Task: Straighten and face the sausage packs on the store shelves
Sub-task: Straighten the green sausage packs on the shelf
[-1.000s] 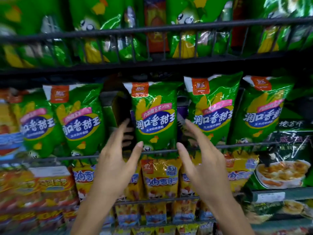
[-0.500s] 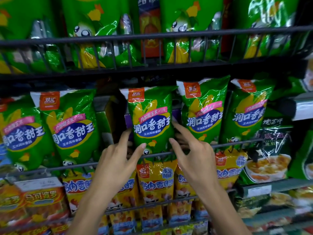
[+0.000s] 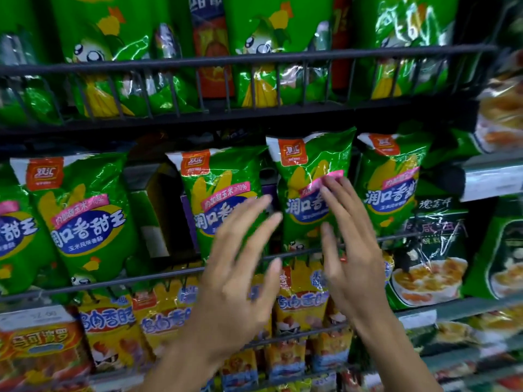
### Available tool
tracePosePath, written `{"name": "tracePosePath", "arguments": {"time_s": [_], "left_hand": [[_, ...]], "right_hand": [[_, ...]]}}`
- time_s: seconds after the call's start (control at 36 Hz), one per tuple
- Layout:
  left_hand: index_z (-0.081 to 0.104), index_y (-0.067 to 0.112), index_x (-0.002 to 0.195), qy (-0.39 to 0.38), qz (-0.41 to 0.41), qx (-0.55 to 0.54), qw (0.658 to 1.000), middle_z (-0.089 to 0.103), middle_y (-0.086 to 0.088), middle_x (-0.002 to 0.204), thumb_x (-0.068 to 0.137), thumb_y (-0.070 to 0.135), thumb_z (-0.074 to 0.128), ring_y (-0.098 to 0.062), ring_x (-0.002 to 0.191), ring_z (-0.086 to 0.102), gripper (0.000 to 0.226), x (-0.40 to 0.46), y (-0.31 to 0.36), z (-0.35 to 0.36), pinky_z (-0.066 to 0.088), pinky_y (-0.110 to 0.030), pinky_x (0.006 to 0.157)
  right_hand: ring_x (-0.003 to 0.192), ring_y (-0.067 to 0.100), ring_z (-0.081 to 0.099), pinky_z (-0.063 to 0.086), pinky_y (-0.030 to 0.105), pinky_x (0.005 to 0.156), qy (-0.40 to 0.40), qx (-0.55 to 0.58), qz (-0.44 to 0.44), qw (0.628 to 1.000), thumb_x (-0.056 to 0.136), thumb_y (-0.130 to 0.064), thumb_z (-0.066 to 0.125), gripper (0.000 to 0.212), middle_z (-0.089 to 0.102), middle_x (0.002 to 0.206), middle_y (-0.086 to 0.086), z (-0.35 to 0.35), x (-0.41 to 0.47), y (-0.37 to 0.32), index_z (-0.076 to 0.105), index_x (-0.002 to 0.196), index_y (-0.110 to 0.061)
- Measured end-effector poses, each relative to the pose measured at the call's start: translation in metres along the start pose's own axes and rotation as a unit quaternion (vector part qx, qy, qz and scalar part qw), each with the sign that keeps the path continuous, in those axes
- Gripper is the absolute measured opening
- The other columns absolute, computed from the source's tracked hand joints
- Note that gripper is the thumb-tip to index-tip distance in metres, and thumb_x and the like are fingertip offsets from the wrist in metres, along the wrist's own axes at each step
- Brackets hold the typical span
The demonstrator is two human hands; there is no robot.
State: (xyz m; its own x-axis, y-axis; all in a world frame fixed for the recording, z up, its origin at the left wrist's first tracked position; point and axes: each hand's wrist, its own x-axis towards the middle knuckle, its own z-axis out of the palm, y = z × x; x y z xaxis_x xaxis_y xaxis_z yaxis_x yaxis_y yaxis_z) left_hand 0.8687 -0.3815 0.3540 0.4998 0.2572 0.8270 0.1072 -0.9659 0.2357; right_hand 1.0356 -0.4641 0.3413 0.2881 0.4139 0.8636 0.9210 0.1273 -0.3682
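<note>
Middle shelf, left to right: green corn-sausage pack (image 3: 82,219) leans with its top tipped left behind the wire rail (image 3: 113,280). Next, a gap with a dark cardboard box (image 3: 154,210) showing behind. Then the centre green pack (image 3: 223,199), label facing you and tipped a little left. Your left hand (image 3: 235,281) is in front of its lower right, fingers straight and spread, gripping nothing. The hand is motion-blurred, so I can't tell if it touches the film. Just right, the taller green pack (image 3: 308,179) sits higher than its neighbours. Your right hand (image 3: 351,250) is flat over its label, fingers extended, fingertips (image 3: 334,183) on the pink banner, nothing pinched. Far-right green pack (image 3: 390,190) tilts right, close beside it. Yellow packs (image 3: 158,312) fill the rack below.
</note>
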Motion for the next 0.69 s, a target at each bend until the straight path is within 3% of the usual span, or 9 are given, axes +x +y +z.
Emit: {"name": "tracePosePath", "arguments": {"time_s": [0.08, 0.17, 0.25, 0.53, 0.69], "left_hand": [[0.035, 0.004, 0.155, -0.066, 0.037, 0.012, 0.997, 0.025, -0.005, 0.167, 0.102, 0.019, 0.058, -0.022, 0.157, 0.015, 0.06, 0.023, 0.017, 0.016, 0.015, -0.036, 0.128], [0.017, 0.007, 0.162, -0.122, 0.012, 0.041, 0.992, 0.005, -0.001, 0.172, 0.108, 0.035, 0.042, -0.015, 0.158, -0.003, 0.066, 0.041, 0.021, 0.031, 0.01, -0.035, 0.128], [0.004, 0.008, 0.163, -0.129, -0.017, 0.081, 0.988, -0.008, 0.0, 0.172, 0.109, 0.047, 0.026, -0.013, 0.157, -0.011, 0.07, 0.051, 0.015, 0.047, 0.008, -0.039, 0.129], [0.011, 0.007, 0.162, -0.085, -0.041, 0.058, 0.994, 0.001, -0.002, 0.172, 0.109, 0.043, 0.033, -0.015, 0.158, -0.006, 0.068, 0.061, 0.011, 0.068, 0.008, -0.038, 0.129], [0.017, 0.012, 0.162, -0.1, -0.05, -0.017, 0.994, 0.002, 0.005, 0.172, 0.106, 0.031, 0.049, -0.013, 0.158, -0.006, 0.067, 0.055, 0.019, 0.056, 0.006, -0.036, 0.129]], "right_hand": [[0.157, 0.023, 0.018, 0.025, 0.046, 0.125, -0.046, -0.014, -0.022, 0.999, 0.103, 0.003, 0.048, 0.054, 0.031, 0.165, 0.004, -0.002, 0.01, 0.01, 0.037, 0.155, -0.005], [0.157, 0.021, 0.016, 0.024, 0.044, 0.125, -0.058, -0.034, -0.034, 0.997, 0.105, -0.005, 0.046, 0.052, 0.028, 0.166, 0.002, -0.003, 0.019, 0.02, 0.035, 0.156, -0.008], [0.157, 0.019, 0.015, 0.024, 0.043, 0.125, -0.06, -0.042, -0.035, 0.997, 0.106, -0.009, 0.046, 0.051, 0.027, 0.167, 0.002, -0.003, 0.026, 0.026, 0.035, 0.156, -0.008], [0.157, 0.015, 0.015, 0.023, 0.039, 0.126, -0.058, -0.022, -0.03, 0.998, 0.106, -0.013, 0.051, 0.054, 0.026, 0.167, 0.0, -0.001, 0.036, 0.034, 0.034, 0.157, -0.011], [0.157, 0.017, 0.017, 0.02, 0.037, 0.127, -0.062, 0.097, -0.01, 0.993, 0.103, -0.007, 0.059, 0.055, 0.03, 0.165, 0.001, -0.006, 0.031, 0.035, 0.038, 0.154, -0.008]]}}
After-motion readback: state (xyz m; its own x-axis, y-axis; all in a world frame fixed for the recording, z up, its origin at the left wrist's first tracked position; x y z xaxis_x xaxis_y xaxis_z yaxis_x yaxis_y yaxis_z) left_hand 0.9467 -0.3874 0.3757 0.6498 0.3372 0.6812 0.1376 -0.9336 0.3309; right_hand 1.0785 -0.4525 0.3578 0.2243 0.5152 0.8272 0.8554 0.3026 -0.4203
